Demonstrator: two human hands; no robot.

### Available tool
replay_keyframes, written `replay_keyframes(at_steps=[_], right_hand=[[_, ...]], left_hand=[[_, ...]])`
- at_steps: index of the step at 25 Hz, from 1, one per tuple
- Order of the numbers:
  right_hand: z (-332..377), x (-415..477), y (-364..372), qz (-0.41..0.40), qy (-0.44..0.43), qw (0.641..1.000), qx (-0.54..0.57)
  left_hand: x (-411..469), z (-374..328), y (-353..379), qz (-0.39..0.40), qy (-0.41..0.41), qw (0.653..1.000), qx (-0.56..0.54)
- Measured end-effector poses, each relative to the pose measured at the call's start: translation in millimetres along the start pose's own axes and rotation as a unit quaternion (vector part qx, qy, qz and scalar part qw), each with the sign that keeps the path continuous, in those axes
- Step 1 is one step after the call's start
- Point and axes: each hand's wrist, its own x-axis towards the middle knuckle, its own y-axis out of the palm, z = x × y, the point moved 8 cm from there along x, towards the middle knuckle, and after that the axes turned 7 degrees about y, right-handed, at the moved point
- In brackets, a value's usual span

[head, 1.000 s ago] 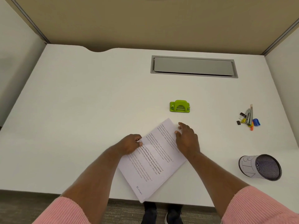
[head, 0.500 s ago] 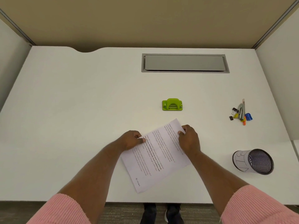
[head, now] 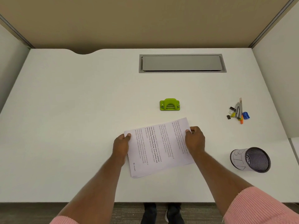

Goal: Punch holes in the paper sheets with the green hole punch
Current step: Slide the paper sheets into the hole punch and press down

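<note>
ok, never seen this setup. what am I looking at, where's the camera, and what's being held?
There is no machine here. A person works with bare hands, and the camera sits on their head, looking forward and down. That is why the arms in pink sleeves come in from the bottom edge.

The left hand and right hand each pinch a side edge of the printed paper sheets, thumb on top. I cannot tell whether the sheets are lifted off the white desk.

Just beyond them the green hole punch stands untouched. To the right lie a small pile of clips and other stationery, and a mesh cup tipped on its side. A grey hatch is set into the desk at the back.
</note>
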Motion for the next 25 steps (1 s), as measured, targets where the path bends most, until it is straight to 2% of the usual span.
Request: replay_keyframes(at_steps=[4,10,15,18,25], right_hand=[[-1,-2,1,0.013,-0.014,1.0,-0.007],[-4,-4,3,0.041,-0.054,0.997,-0.02],[-9,1,0,0.048,-0.039,0.998,0.007],[-8,0,-2,0.055,-0.054,0.997,0.01],[-11,5,-6,0.056,-0.041,0.997,0.028]], left_hand=[[-3,-15,8,-0.03,0.07,0.993,0.094],[-5,-33,15,-0.008,0.159,0.972,0.174],[-6,-33,16,-0.009,0.147,0.977,0.157],[-7,-37,18,0.001,0.175,0.968,0.183],[-1,-41,24,-0.001,0.156,0.966,0.205]])
